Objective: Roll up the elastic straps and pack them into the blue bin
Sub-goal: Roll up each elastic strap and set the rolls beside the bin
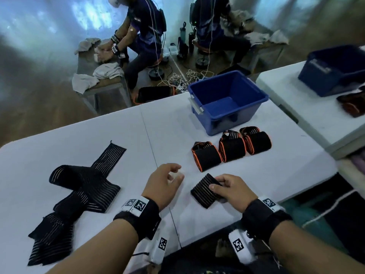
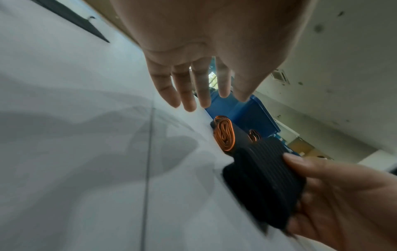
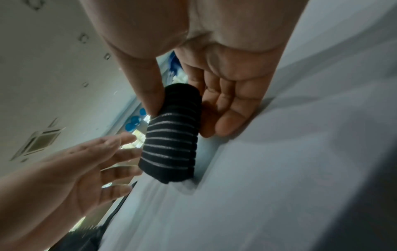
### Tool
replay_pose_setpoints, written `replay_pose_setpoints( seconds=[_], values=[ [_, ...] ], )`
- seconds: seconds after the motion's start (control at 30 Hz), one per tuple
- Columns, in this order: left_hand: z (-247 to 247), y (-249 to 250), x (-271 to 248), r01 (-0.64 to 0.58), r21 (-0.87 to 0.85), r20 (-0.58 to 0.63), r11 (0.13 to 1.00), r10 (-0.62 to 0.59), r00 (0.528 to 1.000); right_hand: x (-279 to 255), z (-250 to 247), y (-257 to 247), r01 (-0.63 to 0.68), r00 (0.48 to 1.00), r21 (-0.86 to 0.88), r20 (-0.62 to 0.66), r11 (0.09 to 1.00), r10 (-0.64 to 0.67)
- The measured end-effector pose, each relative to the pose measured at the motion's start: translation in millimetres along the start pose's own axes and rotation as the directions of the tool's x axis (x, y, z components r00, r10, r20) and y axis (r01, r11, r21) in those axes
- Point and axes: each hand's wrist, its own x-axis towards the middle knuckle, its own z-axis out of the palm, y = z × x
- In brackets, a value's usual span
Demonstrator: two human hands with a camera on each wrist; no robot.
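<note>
On the white table (image 1: pixel 256 175) near its front edge, my right hand (image 1: pixel 233 191) pinches a rolled black striped strap (image 1: pixel 205 191) between thumb and fingers. My left hand (image 1: pixel 164 183) hovers beside it, fingers loosely spread, holding nothing. I read no legible writing, only square coded markers on my wristbands (image 1: pixel 136 204). Farther back, the blue bin (image 1: pixel 227 101) stands behind three orange-edged rolled straps (image 1: pixel 231 148).

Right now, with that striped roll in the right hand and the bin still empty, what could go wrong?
1. The right hand holds the striped roll only between thumb and fingers, and the left hand is off it; it may spring loose.
2. Three orange-edged rolls lie between the hands and the blue bin; a low carry could knock them.
3. The loose striped strap lies crossed over itself and may tangle.
</note>
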Motion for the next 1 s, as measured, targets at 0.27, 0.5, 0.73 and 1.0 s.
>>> replay_pose_setpoints(
  seconds=[0.27, 0.5, 0.73, 1.0],
  values=[
    [37, 27, 63, -0.205, 0.259, 0.033, 0.944, 0.204, 0.978, -5, -107, 24, -0.137, 0.89, -0.179, -0.455, 0.974, 0.041],
    [54, 26, 83, -0.123, 0.389, 0.011, 0.913, 0.128, 0.992, 9, -173, 20, -0.238, 0.815, -0.347, -0.58, 0.907, -0.008],
    [59, 28, 83, -0.092, 0.402, -0.015, 0.911, 0.107, 0.994, 22, -189, 15, -0.178, 0.829, -0.405, -0.552, 0.897, -0.084],
    [68, 33, 78, -0.067, 0.366, -0.073, 0.928, 0.101, 0.992, 21, -205, 13, -0.123, 0.865, -0.286, -0.5, 0.95, -0.039]
  ],
)
